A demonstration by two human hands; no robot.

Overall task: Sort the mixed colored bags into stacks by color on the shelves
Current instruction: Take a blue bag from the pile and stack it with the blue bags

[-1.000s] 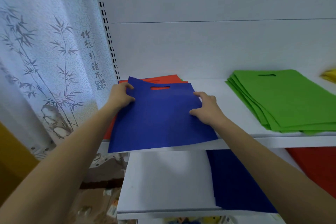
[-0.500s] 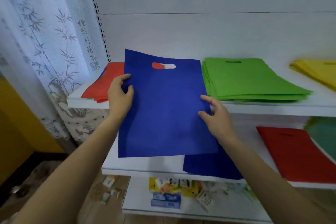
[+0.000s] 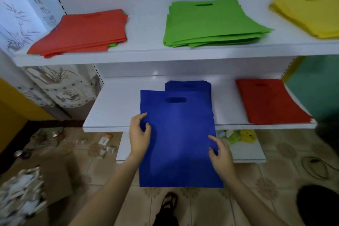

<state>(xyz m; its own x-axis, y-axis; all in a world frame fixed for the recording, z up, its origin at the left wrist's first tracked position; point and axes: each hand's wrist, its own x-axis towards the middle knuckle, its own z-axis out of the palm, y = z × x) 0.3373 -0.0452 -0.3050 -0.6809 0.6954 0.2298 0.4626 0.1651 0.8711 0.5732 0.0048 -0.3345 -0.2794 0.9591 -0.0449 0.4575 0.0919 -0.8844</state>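
Down it came! The blue bag (image 3: pixel 179 143) that a second earlier had lain on top of the mixed pile up above was now off that pile and low in front of the person. The left hand (image 3: pixel 139 134) pinched its left edge, its fingers (image 3: pixel 143 115) curled onto the top face. The right hand (image 3: pixel 220 152) gripped the right edge the same way, thumb and fingers closed on the fabric.

The bag was held flat. Its long axis ran straight from the person toward the back wall, with the handle cut-out at the far end pointing at the shelving. The near half hung out past the front lip of the lower shelf (image 3: pixel 117 108), over the floor. The far end already overlapped the blue stack (image 3: pixel 189 86) lying on that shelf, though the bag sat a little left of it and nearer the person.

My read is that this was a blue-on-blue delivery, with only a push forward and a nudge right left to square it up.

A red bag (image 3: pixel 269 102) lay further right on the same shelf, well apart. Up on the upper shelf (image 3: pixel 146 51), the uncovered mixed pile (image 3: pixel 82 31) showed orange-red on top with green peeking out underneath, so it was still unsorted. The green stack (image 3: pixel 207 24) and the yellow stack (image 3: pixel 308 14) sat to its right.
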